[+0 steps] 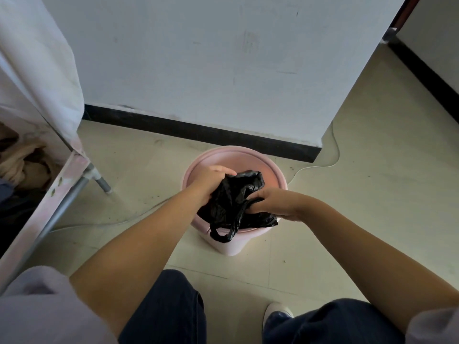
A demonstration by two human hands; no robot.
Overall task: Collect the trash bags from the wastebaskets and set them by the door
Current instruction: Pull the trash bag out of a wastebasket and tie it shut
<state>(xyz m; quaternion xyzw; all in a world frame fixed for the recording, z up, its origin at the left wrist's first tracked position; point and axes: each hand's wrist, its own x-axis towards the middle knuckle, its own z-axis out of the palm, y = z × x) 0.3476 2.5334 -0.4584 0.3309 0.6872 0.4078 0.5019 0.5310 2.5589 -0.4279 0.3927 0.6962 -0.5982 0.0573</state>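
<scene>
Black crinkly plastic trash bag (pixel 233 202) sits bunched over the round pink plastic wastebasket (pixel 263 158); left hand (pixel 211 178) and right hand (pixel 275 203) both clutch it, fingers curled. I'd gather the handles, then lift straight up.

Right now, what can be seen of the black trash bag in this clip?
The trash bag is thin, glossy black plastic, crumpled and bunched over the open top of the pink wastebasket. The left hand grips its upper edge; the right hand grips its right side. One handle loop hangs over the wastebasket's near rim. What it holds is hidden.
</scene>
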